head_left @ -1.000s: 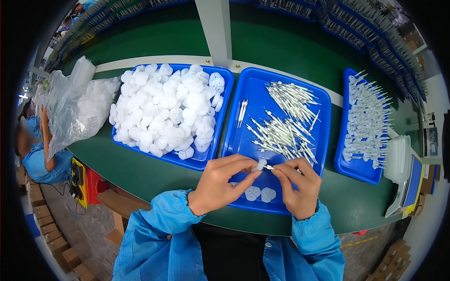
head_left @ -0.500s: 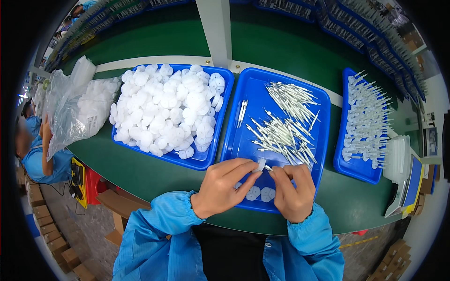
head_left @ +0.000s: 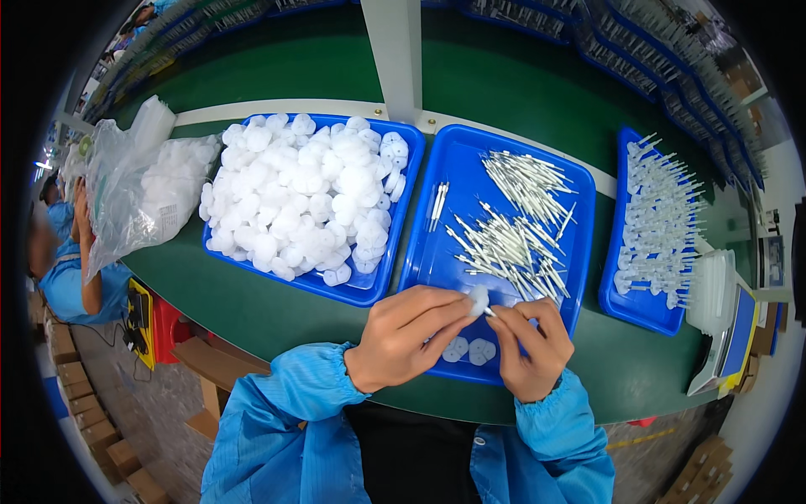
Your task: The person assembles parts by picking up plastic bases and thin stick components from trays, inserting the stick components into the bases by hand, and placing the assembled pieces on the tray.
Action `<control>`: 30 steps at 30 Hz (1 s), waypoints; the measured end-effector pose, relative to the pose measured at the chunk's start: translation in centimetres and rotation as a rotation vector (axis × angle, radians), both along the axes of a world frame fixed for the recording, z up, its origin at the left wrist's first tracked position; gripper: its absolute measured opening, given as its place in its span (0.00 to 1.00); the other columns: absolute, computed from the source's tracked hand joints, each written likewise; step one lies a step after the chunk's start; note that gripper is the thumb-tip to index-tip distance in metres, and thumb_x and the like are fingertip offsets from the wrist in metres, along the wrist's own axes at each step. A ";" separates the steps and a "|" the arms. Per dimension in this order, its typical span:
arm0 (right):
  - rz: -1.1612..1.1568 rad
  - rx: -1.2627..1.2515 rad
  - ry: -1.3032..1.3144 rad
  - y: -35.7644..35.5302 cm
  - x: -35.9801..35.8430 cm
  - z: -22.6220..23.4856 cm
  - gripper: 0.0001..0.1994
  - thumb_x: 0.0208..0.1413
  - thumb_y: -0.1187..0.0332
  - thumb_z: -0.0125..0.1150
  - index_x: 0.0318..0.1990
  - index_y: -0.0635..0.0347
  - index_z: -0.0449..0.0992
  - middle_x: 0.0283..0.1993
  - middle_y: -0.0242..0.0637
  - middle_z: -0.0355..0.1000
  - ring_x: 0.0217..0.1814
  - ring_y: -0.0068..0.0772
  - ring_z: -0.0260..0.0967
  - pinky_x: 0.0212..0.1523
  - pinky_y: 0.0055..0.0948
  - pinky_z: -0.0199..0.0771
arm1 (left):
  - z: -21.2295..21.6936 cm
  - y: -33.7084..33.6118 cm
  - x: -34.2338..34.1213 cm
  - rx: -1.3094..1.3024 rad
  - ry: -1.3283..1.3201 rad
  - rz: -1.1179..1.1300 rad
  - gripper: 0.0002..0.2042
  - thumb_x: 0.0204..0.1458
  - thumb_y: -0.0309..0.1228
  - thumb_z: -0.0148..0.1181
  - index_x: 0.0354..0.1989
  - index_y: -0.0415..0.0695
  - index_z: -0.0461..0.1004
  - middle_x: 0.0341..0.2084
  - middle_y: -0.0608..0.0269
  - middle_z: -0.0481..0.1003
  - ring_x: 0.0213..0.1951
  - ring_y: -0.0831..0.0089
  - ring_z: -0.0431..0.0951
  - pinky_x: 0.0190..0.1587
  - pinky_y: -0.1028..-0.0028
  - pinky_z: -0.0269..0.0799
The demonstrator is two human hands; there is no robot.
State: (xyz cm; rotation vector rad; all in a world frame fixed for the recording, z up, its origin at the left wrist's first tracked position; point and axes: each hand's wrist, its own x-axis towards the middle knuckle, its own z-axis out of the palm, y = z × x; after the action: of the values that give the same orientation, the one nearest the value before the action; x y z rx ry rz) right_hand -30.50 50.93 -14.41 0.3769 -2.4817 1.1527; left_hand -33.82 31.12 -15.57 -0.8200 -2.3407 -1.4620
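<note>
the left hand point(head_left: 403, 336) pinches a small white round piece point(head_left: 478, 300) in its grip over the near edge of the middle blue tray point(head_left: 445, 252). the right hand point(head_left: 531, 346) pinches a thin white stick point(head_left: 489, 312) touching that piece. two more round pieces point(head_left: 470, 350) lie just below in the tray on the green surface point(head_left: 252, 311).

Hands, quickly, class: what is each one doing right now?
Left hand: closed, pinching a small white disc.
Right hand: closed on a thin white stick, its tip at the disc.
</note>
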 end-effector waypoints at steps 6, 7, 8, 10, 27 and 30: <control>0.016 -0.113 -0.042 -0.1 0.6 0.2 0.14 0.45 0.79 0.78 0.42 0.64 0.86 0.35 0.39 0.73 0.32 0.38 0.71 0.31 0.32 0.71 | 0.4 -0.3 0.0 0.167 -0.050 -0.020 0.15 0.49 0.19 0.72 0.47 0.39 0.83 0.41 0.56 0.81 0.39 0.61 0.83 0.39 0.68 0.82; 0.023 -0.115 -0.041 -0.2 0.5 0.2 0.14 0.45 0.79 0.78 0.42 0.64 0.86 0.35 0.39 0.73 0.32 0.38 0.71 0.31 0.32 0.71 | 0.4 -0.4 0.0 0.143 -0.056 -0.033 0.17 0.49 0.19 0.72 0.49 0.40 0.83 0.42 0.56 0.80 0.39 0.62 0.83 0.39 0.68 0.82; 0.021 -0.071 -0.017 -0.2 0.5 0.2 0.14 0.45 0.79 0.78 0.42 0.64 0.86 0.35 0.38 0.73 0.32 0.38 0.71 0.31 0.33 0.71 | 0.5 -0.5 0.0 0.141 -0.054 -0.026 0.17 0.49 0.19 0.72 0.49 0.40 0.83 0.42 0.56 0.80 0.39 0.62 0.83 0.39 0.68 0.82; 0.020 -0.026 0.006 -0.3 0.4 0.1 0.15 0.45 0.79 0.78 0.42 0.63 0.85 0.34 0.38 0.73 0.33 0.38 0.71 0.31 0.33 0.71 | 0.7 -0.6 -0.2 0.095 -0.117 -0.103 0.20 0.50 0.19 0.72 0.53 0.43 0.83 0.43 0.56 0.77 0.40 0.63 0.82 0.39 0.68 0.82; 0.101 -0.052 -0.087 -0.5 -0.1 0.4 0.13 0.43 0.77 0.78 0.39 0.63 0.85 0.34 0.38 0.78 0.34 0.40 0.74 0.36 0.35 0.70 | 1.1 -0.9 -0.6 0.163 -0.159 -0.047 0.17 0.43 0.24 0.79 0.42 0.39 0.83 0.42 0.55 0.80 0.38 0.63 0.84 0.37 0.70 0.82; 0.194 -0.074 -0.210 -0.1 -1.3 0.7 0.11 0.45 0.75 0.78 0.38 0.63 0.85 0.35 0.39 0.78 0.35 0.41 0.75 0.38 0.37 0.70 | 1.1 -0.9 -0.8 0.131 -0.263 -0.017 0.16 0.43 0.23 0.79 0.40 0.37 0.82 0.41 0.52 0.81 0.40 0.62 0.85 0.40 0.70 0.82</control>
State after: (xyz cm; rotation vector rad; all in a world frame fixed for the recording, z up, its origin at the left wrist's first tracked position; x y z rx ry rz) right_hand -31.84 50.88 -13.69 0.5091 -2.6172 1.4235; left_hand -34.66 30.23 -14.49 -0.6489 -2.3901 -1.8066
